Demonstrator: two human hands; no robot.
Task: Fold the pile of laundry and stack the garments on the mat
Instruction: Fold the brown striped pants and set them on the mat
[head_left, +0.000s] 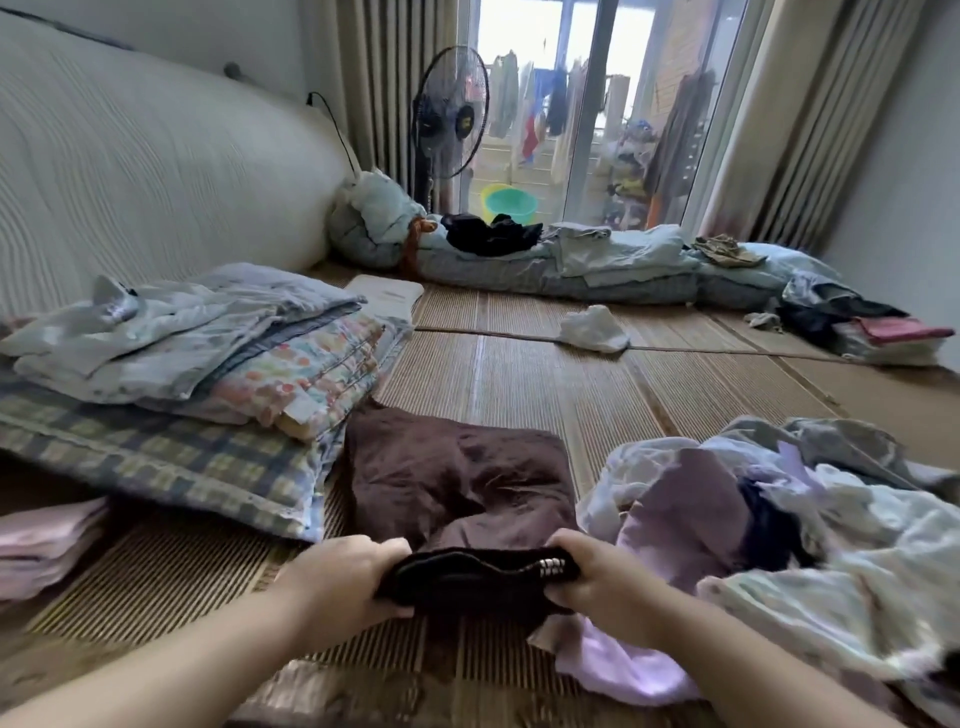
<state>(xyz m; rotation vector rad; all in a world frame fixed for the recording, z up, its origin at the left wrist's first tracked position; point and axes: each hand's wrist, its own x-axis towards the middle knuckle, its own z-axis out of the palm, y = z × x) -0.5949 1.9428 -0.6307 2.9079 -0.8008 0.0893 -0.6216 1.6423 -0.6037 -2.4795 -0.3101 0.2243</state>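
Bedroom floor, woven mat (519, 374) across the middle. Glass balcony door and standing fan (451, 114) at 12 o'clock, rolled bedding (571, 265) just below them.

Item in hand: small black garment (478, 577), 6 o'clock, bunched, metallic trim near its right end. Position: at the near edge of a folded brown garment (452, 467) lying flat toward centre.

Left hand (343, 582): fingers curled round the black garment's left end.

Right hand (587, 577): clenched on the right end, just beside the trim.

Unfolded pile (779, 519): 4 o'clock, lilac, pale blue and white pieces tangled, touching the brown garment's right edge.

Folded stacks: pale blue and floral pieces (208, 332) on a plaid pillow (156, 457), 9 o'clock. Pink stack (47, 540), 8 o'clock, partly cut off by the frame.

Stray white piece (595, 328): 1 o'clock, well apart from the rest.

Judged step: straightening or folding the black garment, probably for placing on the brown one.

Judged risks:
- Crooked fold from a slipped end or uneven pull.
- Trim snagging on the brown cloth.
- Loose pile spilling onto the finished stack, being already in contact with it.
- Brown garment visibly rumpled on top, so anything set there liable to tilt or slide off.
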